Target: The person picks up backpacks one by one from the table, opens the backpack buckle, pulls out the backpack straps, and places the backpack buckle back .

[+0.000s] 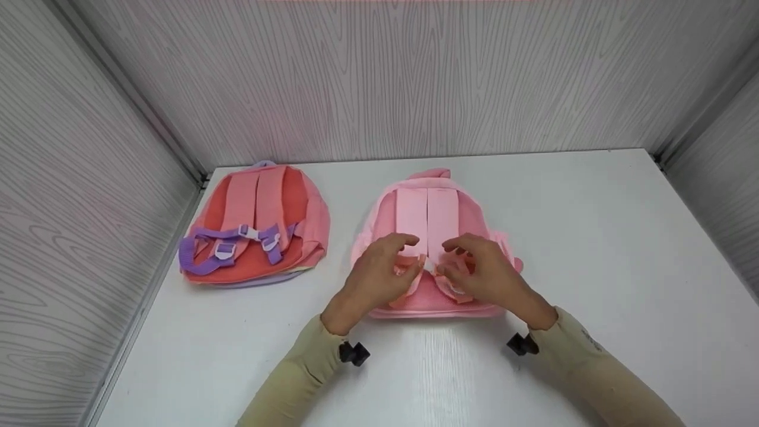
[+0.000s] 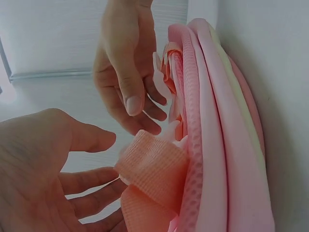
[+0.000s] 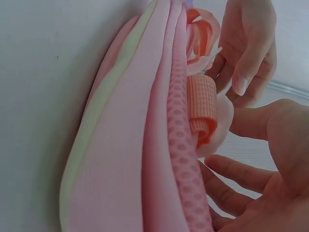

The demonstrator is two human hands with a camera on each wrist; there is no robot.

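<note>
A pink backpack (image 1: 413, 207) lies on the white table with its padded shoulder straps facing up. Over its lower half my left hand (image 1: 378, 271) and right hand (image 1: 487, 271) face each other, fingers loosely bent and thumbs apart. A small white buckle (image 1: 429, 265) shows between them on the pack. In the left wrist view, folded orange webbing (image 2: 152, 162) stands up beside the left fingers, with nothing visibly pinched. The right wrist view shows a rolled orange strap (image 3: 202, 104) near the right thumb and fingers; whether the fingertips touch the pack is unclear.
Left of the pink pack lies a coral backpack (image 1: 240, 196) with purple straps (image 1: 198, 261) and white buckles, also straps up. Grey wood-grain panels (image 1: 379, 77) enclose the back and both sides of the table (image 1: 599, 249).
</note>
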